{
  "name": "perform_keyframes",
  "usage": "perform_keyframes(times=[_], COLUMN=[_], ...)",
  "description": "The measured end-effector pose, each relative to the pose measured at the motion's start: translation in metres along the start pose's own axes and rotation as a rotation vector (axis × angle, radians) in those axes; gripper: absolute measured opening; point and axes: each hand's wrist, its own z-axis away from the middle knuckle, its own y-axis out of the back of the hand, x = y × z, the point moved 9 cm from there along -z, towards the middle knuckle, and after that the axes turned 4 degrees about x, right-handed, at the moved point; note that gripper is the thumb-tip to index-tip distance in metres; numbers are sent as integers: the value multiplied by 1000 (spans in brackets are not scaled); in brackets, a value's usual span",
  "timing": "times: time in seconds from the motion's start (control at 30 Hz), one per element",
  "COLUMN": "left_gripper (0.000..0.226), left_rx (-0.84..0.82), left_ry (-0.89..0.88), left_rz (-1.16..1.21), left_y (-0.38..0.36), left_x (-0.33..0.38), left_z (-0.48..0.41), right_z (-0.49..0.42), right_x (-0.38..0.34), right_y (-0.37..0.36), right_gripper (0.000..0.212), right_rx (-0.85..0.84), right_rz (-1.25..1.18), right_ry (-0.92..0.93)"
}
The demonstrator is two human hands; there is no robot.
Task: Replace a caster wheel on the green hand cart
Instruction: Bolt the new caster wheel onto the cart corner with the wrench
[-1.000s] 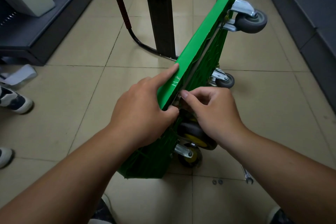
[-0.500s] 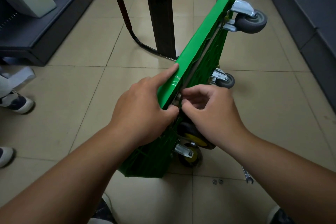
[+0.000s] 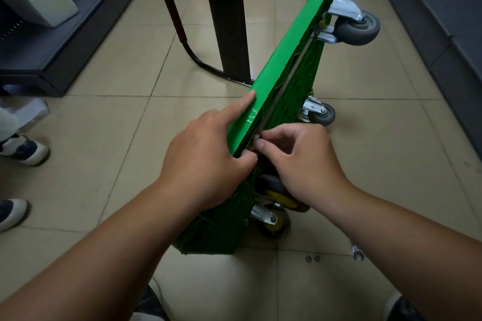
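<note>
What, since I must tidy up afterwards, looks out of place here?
The green hand cart stands tipped on its edge. Two small metal rings and a wrench lie loose on the tiles near its yellow-hubbed wheel.

Cart (image 3: 287, 60) on edge on floor (image 3: 104, 125), wrench (image 3: 356, 250) and washers (image 3: 312, 258) to its right

One cart (image 3: 287, 60); four casters (image 3: 357, 27); two washers (image 3: 309, 258); one wrench (image 3: 356, 252); one fastener (image 3: 257, 138).

Dim even indoor light, soft shadows, wide-angle bending at edges, mostly sharp
</note>
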Motion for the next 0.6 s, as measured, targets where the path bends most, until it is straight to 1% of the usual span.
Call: perform_keyframes(times=[0.1,0.23,0.3,0.4,0.5,0.6], left_gripper=[89,89,89,89,89,88], left_rx=[1,-3,-7,-14,-12,0], left_ry=[2,6,14,23,23,4], left_rz=[3,0,5,19,31,22], left_y=[0,1,1,2,2,4], left_x=[-1,0,-1,-2,0,1], left_z=[0,0,0,0,0,1], right_z=[0,-1,-1,1,1,-1], right_x=[0,1,-4,-14,-13,-10], right_y=[-2,0,3,6,7,5], right_gripper=[22,18,14,19,18,17], right_rx=[-5,-14,-11,-18,-1,17], right_rz=[2,-1,36,87,97,74], right_ry=[-4,-4,53,170,175,135])
